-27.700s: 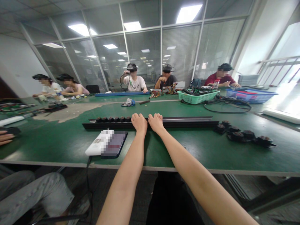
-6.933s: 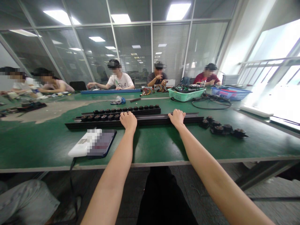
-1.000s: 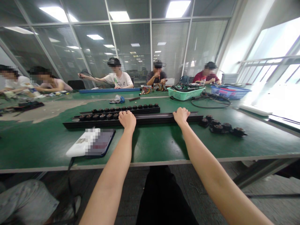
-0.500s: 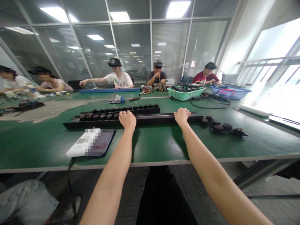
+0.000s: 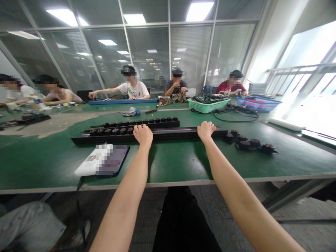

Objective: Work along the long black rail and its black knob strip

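"Where is the long black rail put?"

"It is laid on the green table, in front of a shorter black rail."

"How is it touched?"

"It is touched near the middle by the left hand, beside a row of black knobs, and near its right end by the right hand. The fingers are bent, but the tips are hidden, so whether they are closed tight cannot be told."

"What is seen past that end?"

"Loose black knobs."
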A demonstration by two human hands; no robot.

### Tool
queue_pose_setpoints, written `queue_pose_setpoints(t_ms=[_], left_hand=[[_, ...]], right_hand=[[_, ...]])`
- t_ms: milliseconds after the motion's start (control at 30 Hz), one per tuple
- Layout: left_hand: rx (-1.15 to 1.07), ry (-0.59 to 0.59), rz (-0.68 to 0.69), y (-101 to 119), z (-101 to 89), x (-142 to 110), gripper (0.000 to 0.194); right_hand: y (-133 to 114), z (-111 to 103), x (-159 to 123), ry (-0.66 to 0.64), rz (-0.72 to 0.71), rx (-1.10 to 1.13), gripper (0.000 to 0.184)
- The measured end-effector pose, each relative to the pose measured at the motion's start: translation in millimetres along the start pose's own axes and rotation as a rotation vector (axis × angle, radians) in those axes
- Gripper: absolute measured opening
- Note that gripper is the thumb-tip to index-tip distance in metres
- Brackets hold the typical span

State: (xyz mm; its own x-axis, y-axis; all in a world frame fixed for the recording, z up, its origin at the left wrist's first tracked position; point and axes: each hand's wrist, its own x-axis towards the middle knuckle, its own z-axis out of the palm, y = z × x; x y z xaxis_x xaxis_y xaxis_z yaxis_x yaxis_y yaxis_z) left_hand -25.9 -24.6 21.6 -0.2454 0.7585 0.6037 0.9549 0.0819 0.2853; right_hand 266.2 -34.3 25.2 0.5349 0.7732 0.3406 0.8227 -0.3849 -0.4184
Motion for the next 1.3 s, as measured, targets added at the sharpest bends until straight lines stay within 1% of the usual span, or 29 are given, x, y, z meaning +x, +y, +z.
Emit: queue_pose_setpoints(t_ms=[433,767,1067,1300], left_hand=[[-0.002,0.006,-0.001,1.0,-1.0,-0.8,0.042],[0.011,0.002,-0.001,1.0,0.4,-0.5,0.042],[0.019,0.017,0.002,-0.7,5.5,0.8,0.042],[0.018,0.016,0.003,0.0,5.8,0.3,0.043]], right_hand=[[5.1,1.9,4.6,0.0,0.031,0.011,0.039],[12.6,4.7,13.1,0.002,0.089,0.034,0.037],[16.6,8.4,17.2,0.023,0.124,0.063,0.037],[18.2,10.2,19.1,0.028,0.122,0.094,0.04]])
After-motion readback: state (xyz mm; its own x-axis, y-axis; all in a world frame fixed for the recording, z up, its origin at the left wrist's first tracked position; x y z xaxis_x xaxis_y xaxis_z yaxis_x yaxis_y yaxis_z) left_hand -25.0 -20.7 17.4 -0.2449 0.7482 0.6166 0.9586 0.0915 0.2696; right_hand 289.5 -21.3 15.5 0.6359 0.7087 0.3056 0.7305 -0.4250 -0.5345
